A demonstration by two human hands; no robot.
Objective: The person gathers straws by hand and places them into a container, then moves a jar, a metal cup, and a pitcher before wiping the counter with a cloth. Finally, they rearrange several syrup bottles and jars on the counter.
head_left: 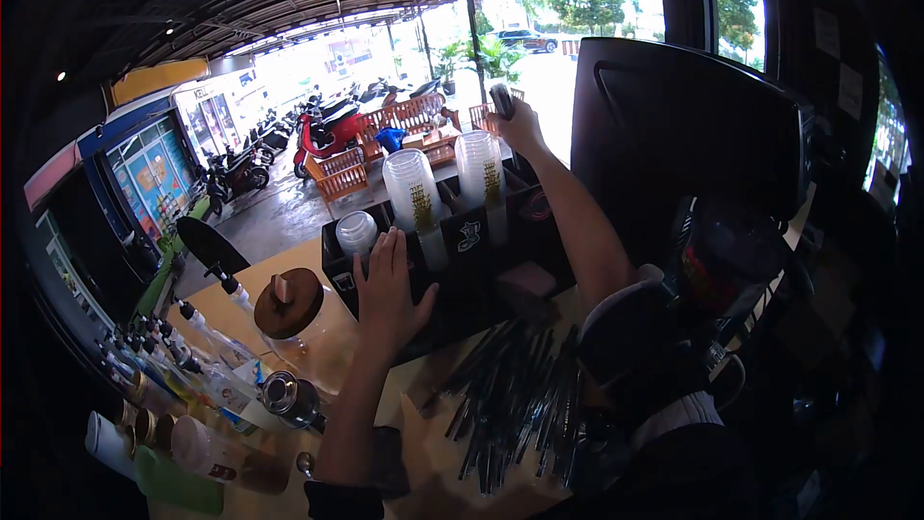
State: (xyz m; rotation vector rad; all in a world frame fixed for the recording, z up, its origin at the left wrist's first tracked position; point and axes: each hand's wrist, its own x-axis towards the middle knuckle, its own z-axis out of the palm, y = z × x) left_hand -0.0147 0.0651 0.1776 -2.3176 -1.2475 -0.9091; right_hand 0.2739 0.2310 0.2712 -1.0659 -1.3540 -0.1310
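Note:
My left hand (387, 284) rests with its fingers spread against the front left of a black cup organizer (385, 313). Close to its fingertips, a stack of clear lids (356, 231) stands in the left compartment. Farther right are two tall stacks of clear plastic cups, a left stack (412, 191) and a right stack (481, 173), both with printed lettering. My right hand (521, 129) is raised beyond the organizer's right end, closed around a dark upright bundle (502, 101) that looks like black straws. Many loose black straws (515, 395) lie heaped on the counter below.
Pump bottles (207, 327) and jars crowd the counter's left side, beside a large glass jar with a wooden lid (291, 303). A big black machine (683, 125) stands at right. Benches (337, 176) and parked motorbikes are outside.

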